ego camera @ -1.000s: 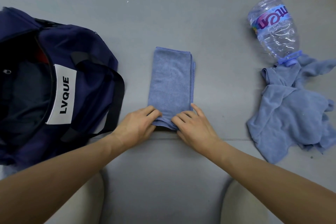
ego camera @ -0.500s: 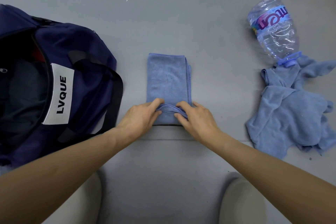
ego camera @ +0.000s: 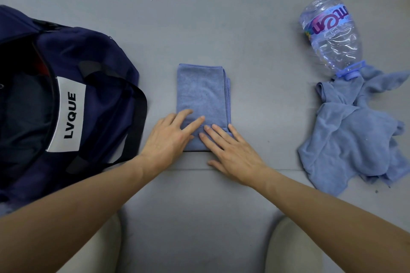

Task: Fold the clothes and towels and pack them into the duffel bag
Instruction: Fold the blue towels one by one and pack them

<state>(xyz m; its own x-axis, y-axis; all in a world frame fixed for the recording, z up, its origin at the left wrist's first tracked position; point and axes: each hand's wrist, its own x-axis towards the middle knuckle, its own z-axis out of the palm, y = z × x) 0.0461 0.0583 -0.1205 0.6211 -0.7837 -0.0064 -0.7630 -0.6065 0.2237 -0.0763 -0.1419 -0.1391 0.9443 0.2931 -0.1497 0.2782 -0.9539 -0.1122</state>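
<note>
A folded blue towel lies on the grey floor in the middle of the view. My left hand and my right hand lie flat on its near end with straight fingers, pressing down a short flap folded over it. A navy duffel bag with a white LVQUE label sits at the left, its top unzipped and dark cloth inside. A second blue towel lies crumpled at the right.
A crumpled clear plastic water bottle lies at the upper right, its blue cap touching the crumpled towel. My two knees in pale trousers show at the bottom edge. A thin seam runs across the floor just below the folded towel.
Both hands pinched the near edge of the towel, lifted it and turned it over away from me. Now the fingers are straightened and press the new flap flat.
</note>
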